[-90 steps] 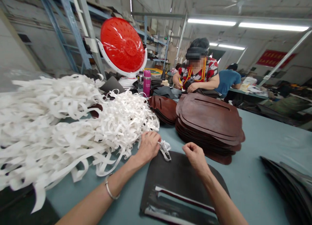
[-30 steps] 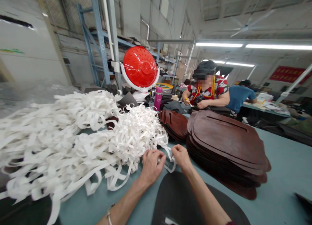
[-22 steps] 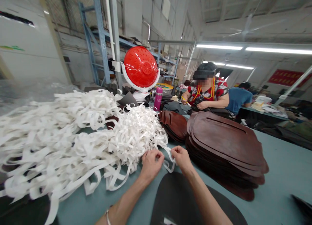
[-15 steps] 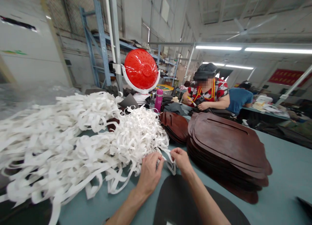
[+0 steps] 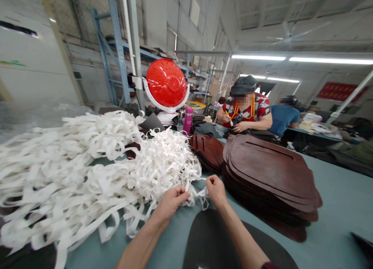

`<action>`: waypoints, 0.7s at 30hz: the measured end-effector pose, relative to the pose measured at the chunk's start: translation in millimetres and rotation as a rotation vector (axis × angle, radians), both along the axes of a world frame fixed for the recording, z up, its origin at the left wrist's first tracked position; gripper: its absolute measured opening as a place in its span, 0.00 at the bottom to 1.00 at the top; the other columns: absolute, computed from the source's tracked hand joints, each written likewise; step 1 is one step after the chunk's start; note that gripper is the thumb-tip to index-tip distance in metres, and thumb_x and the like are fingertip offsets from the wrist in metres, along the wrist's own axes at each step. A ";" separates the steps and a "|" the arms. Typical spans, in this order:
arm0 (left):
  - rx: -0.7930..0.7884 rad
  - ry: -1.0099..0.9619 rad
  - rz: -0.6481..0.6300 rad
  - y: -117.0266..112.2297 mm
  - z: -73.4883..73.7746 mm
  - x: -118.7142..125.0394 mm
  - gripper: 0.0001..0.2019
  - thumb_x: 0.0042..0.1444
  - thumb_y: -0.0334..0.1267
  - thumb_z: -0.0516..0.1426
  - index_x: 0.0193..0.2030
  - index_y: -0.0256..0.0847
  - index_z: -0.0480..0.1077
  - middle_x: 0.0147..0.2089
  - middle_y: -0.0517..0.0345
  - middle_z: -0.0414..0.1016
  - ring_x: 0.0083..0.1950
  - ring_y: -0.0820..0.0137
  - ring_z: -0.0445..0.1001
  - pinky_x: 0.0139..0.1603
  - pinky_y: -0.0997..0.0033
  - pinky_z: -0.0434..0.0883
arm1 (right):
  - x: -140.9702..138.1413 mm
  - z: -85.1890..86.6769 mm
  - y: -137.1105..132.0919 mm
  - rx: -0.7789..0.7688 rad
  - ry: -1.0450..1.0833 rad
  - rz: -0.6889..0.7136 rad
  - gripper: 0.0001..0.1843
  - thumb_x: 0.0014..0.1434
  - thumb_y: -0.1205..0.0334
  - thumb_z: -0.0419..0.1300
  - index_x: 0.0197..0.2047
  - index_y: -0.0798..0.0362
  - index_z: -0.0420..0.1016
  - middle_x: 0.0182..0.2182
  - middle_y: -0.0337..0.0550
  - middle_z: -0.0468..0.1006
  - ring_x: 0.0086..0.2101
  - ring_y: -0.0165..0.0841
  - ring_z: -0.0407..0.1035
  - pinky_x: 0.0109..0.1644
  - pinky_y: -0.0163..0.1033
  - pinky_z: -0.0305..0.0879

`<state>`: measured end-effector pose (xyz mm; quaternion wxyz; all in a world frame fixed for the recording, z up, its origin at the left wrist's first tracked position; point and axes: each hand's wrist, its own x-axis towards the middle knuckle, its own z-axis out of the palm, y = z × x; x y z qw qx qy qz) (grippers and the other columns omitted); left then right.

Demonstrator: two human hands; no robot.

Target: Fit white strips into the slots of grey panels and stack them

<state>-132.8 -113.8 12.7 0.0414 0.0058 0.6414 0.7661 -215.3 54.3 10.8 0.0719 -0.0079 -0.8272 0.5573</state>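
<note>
A big tangled heap of white strips (image 5: 87,172) covers the left half of the table. At its near right edge, my left hand (image 5: 171,201) is closed in a pinch on a white strip (image 5: 194,191). My right hand (image 5: 215,189), a little to the right, is closed on the other end of the same strip, which hangs between the two hands. Below my wrists lies a dark rounded leather panel (image 5: 210,242).
A tall stack of brown leather panels (image 5: 271,176) sits to the right, a smaller brown stack (image 5: 208,152) behind. A red fan (image 5: 166,84) and a pink bottle (image 5: 188,119) stand at the back. A person in a patterned shirt (image 5: 246,111) works across the blue-grey table (image 5: 344,203).
My head has lifted, so the dark panel sits lower in view. My right hand moved left from the panel to the strip heap, and both hands now pinch one strip.
</note>
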 end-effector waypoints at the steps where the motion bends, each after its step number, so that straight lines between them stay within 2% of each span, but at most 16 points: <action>1: 0.084 -0.004 -0.014 -3.9 0.6 2.9 0.15 0.51 0.47 0.62 0.31 0.36 0.68 0.29 0.58 0.71 0.30 0.75 0.66 0.30 0.77 0.58 | -3.0 -2.6 -1.5 0.045 0.012 -0.022 0.06 0.47 0.58 0.54 0.24 0.50 0.65 0.21 0.37 0.67 0.27 0.32 0.60 0.32 0.36 0.55; 5: 0.624 -0.074 0.024 -9.7 3.6 4.4 0.10 0.53 0.38 0.63 0.37 0.40 0.65 0.41 0.57 0.72 0.41 0.70 0.72 0.36 0.74 0.66 | -10.2 -9.7 -9.2 0.182 0.018 -0.110 0.04 0.51 0.63 0.53 0.26 0.49 0.65 0.21 0.37 0.66 0.25 0.32 0.58 0.32 0.36 0.50; 7: 0.825 -0.073 0.046 -11.9 7.5 3.5 0.09 0.53 0.34 0.62 0.35 0.39 0.63 0.35 0.60 0.69 0.36 0.73 0.71 0.33 0.76 0.66 | -12.6 -11.3 -8.7 0.217 0.006 -0.156 0.04 0.53 0.64 0.52 0.27 0.49 0.65 0.21 0.37 0.65 0.25 0.32 0.56 0.31 0.37 0.48; 9: 0.969 -0.008 0.026 -16.6 12.3 3.8 0.09 0.55 0.33 0.60 0.31 0.38 0.61 0.26 0.65 0.61 0.26 0.79 0.63 0.29 0.79 0.63 | -15.3 -11.9 -2.2 0.226 -0.019 -0.193 0.04 0.54 0.64 0.52 0.28 0.48 0.65 0.21 0.37 0.64 0.24 0.32 0.56 0.31 0.38 0.46; 11: 1.002 0.071 0.003 -21.8 14.6 4.5 0.09 0.57 0.35 0.58 0.31 0.38 0.61 0.21 0.69 0.50 0.21 0.81 0.54 0.27 0.81 0.60 | -17.8 -12.4 9.2 0.211 -0.038 -0.190 0.05 0.53 0.64 0.53 0.27 0.48 0.66 0.21 0.38 0.65 0.24 0.32 0.57 0.31 0.38 0.46; 13: 0.825 0.092 0.010 -23.5 11.5 4.1 0.09 0.58 0.39 0.57 0.32 0.38 0.63 0.20 0.69 0.47 0.21 0.80 0.52 0.26 0.80 0.58 | -18.8 -13.2 22.4 0.175 -0.041 -0.143 0.05 0.51 0.62 0.56 0.25 0.49 0.67 0.21 0.38 0.66 0.25 0.32 0.59 0.31 0.37 0.48; 14: 0.654 0.074 0.018 -22.0 7.8 3.3 0.10 0.59 0.42 0.56 0.33 0.37 0.63 0.20 0.69 0.49 0.22 0.79 0.53 0.26 0.79 0.58 | -18.3 -13.8 28.6 0.149 -0.039 -0.112 0.05 0.50 0.61 0.57 0.24 0.50 0.68 0.21 0.38 0.67 0.25 0.31 0.60 0.31 0.36 0.50; 16: 0.201 0.044 0.047 -14.0 -1.9 1.8 0.14 0.60 0.48 0.54 0.32 0.37 0.64 0.21 0.65 0.56 0.24 0.76 0.58 0.27 0.76 0.58 | -15.2 -14.5 38.9 0.080 -0.039 -0.057 0.08 0.48 0.57 0.60 0.23 0.51 0.69 0.20 0.38 0.68 0.25 0.31 0.61 0.30 0.35 0.52; 19: -0.426 0.192 0.262 8.0 -12.4 2.6 0.13 0.59 0.48 0.53 0.40 0.38 0.65 0.31 0.57 0.68 0.32 0.67 0.68 0.35 0.67 0.66 | -4.4 -12.6 48.3 -0.048 -0.054 0.008 0.13 0.46 0.51 0.60 0.24 0.54 0.70 0.19 0.37 0.67 0.23 0.29 0.60 0.28 0.35 0.54; 21: -0.694 0.428 0.429 25.6 -12.7 4.6 0.17 0.57 0.41 0.54 0.52 0.39 0.62 0.45 0.50 0.69 0.46 0.61 0.70 0.49 0.58 0.67 | 6.1 -7.8 51.8 -0.125 -0.072 0.051 0.15 0.45 0.51 0.60 0.27 0.56 0.72 0.19 0.38 0.68 0.22 0.28 0.59 0.27 0.35 0.55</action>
